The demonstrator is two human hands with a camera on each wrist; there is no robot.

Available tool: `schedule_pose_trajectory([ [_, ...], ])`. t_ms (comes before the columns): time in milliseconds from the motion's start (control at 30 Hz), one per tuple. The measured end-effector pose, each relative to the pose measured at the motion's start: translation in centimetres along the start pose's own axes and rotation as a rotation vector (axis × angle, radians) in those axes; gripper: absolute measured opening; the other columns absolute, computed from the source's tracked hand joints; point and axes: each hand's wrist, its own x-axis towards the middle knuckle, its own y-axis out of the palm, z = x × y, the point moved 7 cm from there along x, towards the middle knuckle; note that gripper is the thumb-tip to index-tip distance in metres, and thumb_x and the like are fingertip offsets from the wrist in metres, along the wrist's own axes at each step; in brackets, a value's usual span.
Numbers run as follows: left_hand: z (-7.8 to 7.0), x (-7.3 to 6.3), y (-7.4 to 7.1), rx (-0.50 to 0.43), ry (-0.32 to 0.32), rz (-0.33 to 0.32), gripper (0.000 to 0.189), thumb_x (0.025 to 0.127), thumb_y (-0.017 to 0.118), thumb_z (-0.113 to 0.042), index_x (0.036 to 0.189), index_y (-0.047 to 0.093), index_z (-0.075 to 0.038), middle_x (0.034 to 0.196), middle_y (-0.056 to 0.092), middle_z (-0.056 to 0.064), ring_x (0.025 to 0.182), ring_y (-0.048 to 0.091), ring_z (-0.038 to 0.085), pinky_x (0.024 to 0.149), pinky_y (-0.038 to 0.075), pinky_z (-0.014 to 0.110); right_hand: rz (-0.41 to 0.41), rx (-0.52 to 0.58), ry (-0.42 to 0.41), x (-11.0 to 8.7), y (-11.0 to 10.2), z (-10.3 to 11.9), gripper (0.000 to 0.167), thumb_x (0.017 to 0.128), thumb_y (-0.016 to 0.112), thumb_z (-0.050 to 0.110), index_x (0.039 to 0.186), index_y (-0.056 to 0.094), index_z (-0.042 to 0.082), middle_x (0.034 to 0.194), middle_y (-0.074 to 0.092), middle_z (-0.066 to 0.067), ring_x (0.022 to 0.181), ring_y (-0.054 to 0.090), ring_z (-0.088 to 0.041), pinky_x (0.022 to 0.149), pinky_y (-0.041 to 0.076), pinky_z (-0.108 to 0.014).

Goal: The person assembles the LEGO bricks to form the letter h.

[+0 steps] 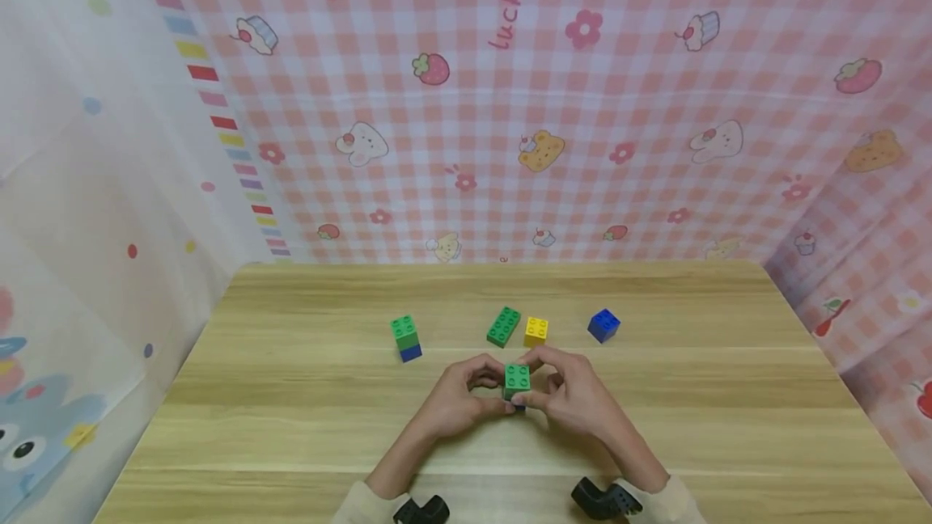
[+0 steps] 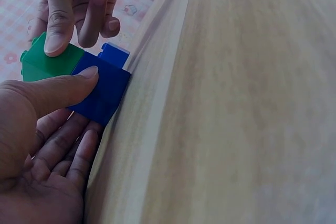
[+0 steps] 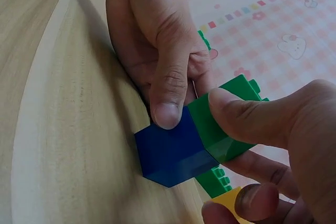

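Near the middle front of the table, both hands hold a small stack: a green brick (image 1: 517, 376) on top of a blue brick (image 3: 170, 153). The left hand (image 1: 460, 401) pinches the lower blue brick, its thumb lying across one face in the left wrist view. My right hand (image 1: 571, 395) grips the green brick between thumb and fingers. The two bricks sit face to face, and whether they are fully pressed together cannot be told. In the head view the blue brick is mostly hidden under the green one and by the fingers.
Behind the hands lie a longer green brick (image 1: 503, 327) and a yellow brick (image 1: 535, 331). Another blue brick (image 1: 603, 325) stands to the right. At left is a stack of a green brick (image 1: 404, 331) on a blue brick (image 1: 411, 352). A patterned curtain (image 1: 510, 103) hangs behind the table.
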Motion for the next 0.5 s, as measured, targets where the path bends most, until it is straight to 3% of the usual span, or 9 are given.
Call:
schedule_pose_trajectory([
  [133,0.1,-0.1,0.0,0.002,-0.002,-0.005,0.033,0.082,0.086,-0.015,0.110,0.071,-0.020,0.115,0.075,-0.001,0.110,0.070,0.017,0.106,0.053,0.046,0.007,0.006,-0.009,0.1,0.1,-0.2,0.030,0.082,0.088,0.026,0.105,0.070,0.033,0.097,0.070,0.002,0.046,0.036,-0.004,0.044,0.031,-0.018],
  [333,0.2,0.0,-0.1,0.007,0.002,-0.007,0.033,0.081,0.086,-0.013,0.110,0.072,-0.019,0.115,0.075,0.000,0.108,0.071,0.017,0.106,0.053,0.046,0.050,0.020,-0.014,0.3,0.2,-1.0,0.030,0.083,0.086,0.032,0.108,0.070,0.030,0.074,0.064,0.000,0.053,0.051,-0.007,0.048,0.042,-0.020],
  [500,0.1,-0.1,-0.2,0.007,-0.009,0.002,0.034,0.081,0.085,-0.012,0.111,0.071,-0.019,0.116,0.075,0.000,0.108,0.070,0.016,0.104,0.054,0.042,0.094,0.031,-0.019,0.4,0.4,-1.7,0.031,0.086,0.084,0.030,0.114,0.071,0.026,0.090,0.070,0.000,0.073,0.062,-0.012,0.062,0.052,-0.022],
])
